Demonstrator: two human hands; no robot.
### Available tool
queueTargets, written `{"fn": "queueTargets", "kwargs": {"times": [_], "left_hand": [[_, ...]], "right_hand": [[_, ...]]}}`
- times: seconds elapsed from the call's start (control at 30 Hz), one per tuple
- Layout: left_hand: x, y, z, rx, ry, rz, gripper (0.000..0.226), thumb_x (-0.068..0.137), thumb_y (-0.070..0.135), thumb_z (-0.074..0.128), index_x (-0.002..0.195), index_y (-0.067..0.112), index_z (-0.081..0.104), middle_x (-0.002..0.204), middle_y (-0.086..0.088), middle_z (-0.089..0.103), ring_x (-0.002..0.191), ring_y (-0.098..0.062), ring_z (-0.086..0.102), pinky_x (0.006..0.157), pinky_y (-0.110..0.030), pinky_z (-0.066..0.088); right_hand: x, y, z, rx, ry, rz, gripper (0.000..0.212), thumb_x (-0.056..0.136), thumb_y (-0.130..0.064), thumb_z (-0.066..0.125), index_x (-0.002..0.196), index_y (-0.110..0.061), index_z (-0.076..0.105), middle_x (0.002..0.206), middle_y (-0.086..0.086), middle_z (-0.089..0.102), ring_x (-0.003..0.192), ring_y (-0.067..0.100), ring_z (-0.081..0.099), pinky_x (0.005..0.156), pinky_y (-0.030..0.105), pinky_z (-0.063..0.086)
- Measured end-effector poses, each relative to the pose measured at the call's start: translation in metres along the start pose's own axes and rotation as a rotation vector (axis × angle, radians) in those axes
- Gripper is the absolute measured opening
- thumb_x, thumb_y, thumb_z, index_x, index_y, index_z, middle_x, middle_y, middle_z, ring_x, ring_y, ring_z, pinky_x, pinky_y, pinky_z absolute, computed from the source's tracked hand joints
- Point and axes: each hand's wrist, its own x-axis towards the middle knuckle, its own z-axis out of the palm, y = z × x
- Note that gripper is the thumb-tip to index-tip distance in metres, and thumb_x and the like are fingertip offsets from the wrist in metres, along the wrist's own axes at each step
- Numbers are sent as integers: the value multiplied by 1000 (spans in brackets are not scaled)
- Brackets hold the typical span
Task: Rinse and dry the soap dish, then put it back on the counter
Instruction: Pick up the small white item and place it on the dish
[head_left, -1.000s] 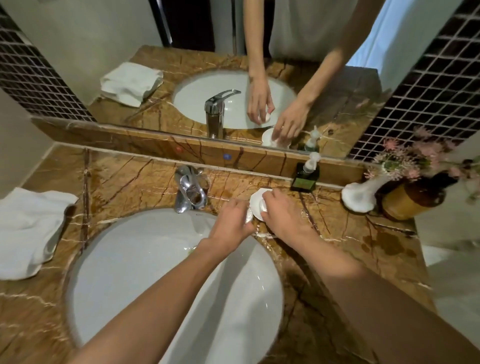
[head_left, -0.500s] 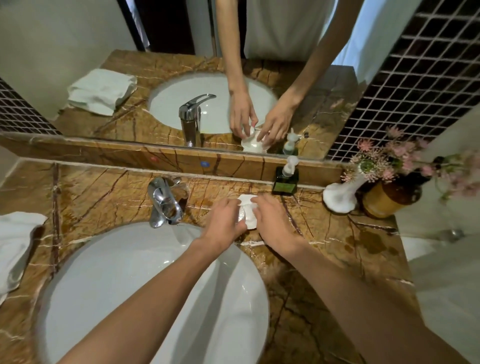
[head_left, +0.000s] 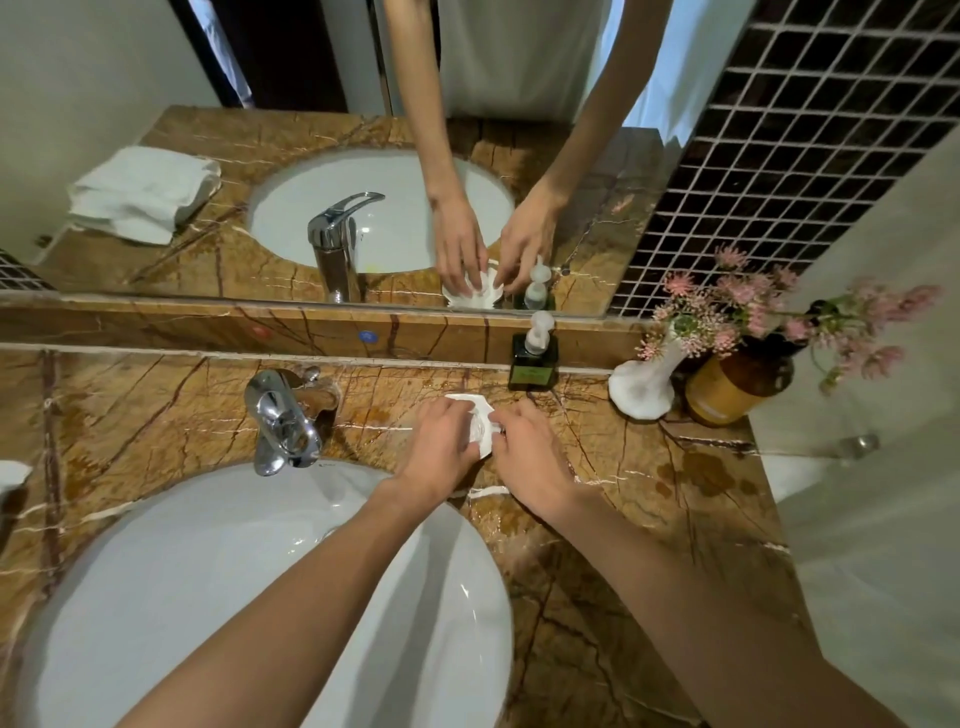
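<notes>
The white shell-shaped soap dish sits at the back of the brown marble counter, just right of the sink. My left hand grips its left side and my right hand grips its right side. My fingers cover most of the dish, so only its top rim and middle show. In the mirror the dish's scalloped edge rests low on the counter between my fingertips.
A chrome faucet stands left of the dish, above the white basin. A dark green pump bottle is right behind the dish. A white vase and an amber jar with pink flowers stand at the right. A wet patch lies near them. A white towel shows at the left edge.
Both hands have stayed on the soap dish and closed in around it. The view has swung right, so the towel has slid almost out of sight.
</notes>
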Motion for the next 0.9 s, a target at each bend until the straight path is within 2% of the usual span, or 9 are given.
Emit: {"fn": "queueTargets", "kwargs": {"times": [0.1,0.23,0.37,0.57,0.6,0.67,0.9], "left_hand": [[-1,-4,-1,-35,-4,-2,54,81,18,71,130,8,50,125,-12,56,119,-27,45,100,-35,36],[-4,-9,-5,-36,8,-8,49,77,12,74,122,6,55,119,-13,60,111,-28,53,94,-35,41],[-4,-9,-9,-23,18,-18,36,76,11,75,107,3,58,103,-14,67,97,-30,60,83,-43,51],[-2,-5,-12,-51,16,-21,28,76,11,75,99,3,60,93,-13,67,87,-30,60,77,-43,50],[-2,-5,-13,-38,10,-17,22,77,11,75,90,6,58,86,-11,65,81,-29,58,72,-41,49],[-2,-3,-14,-9,-3,-18,26,78,11,73,75,12,48,74,-6,58,70,-26,52,63,-39,44],[-3,-3,-14,19,-17,-40,33,78,10,72,66,15,42,69,0,50,66,-19,44,56,-29,30]], "right_hand": [[-1,-3,5,-16,25,5,32,96,-23,51,125,-12,59,117,3,47,111,19,46,92,37,45],[2,-7,11,-10,29,36,34,94,-32,54,120,-12,62,114,3,45,108,20,46,89,35,46],[6,-10,15,12,31,77,34,93,-33,56,117,-11,63,113,4,45,105,20,47,84,35,45],[11,-10,15,47,3,125,29,93,-31,56,112,-10,64,117,4,44,109,21,47,87,36,45],[11,-10,15,48,-3,128,29,94,-31,56,112,-10,63,118,5,43,110,21,46,88,37,46],[12,-9,14,49,-11,132,30,94,-32,56,112,-10,63,119,5,43,112,21,46,90,37,46],[12,-9,15,42,-14,128,29,94,-31,55,111,-10,63,121,7,44,114,23,45,90,38,45]]}}
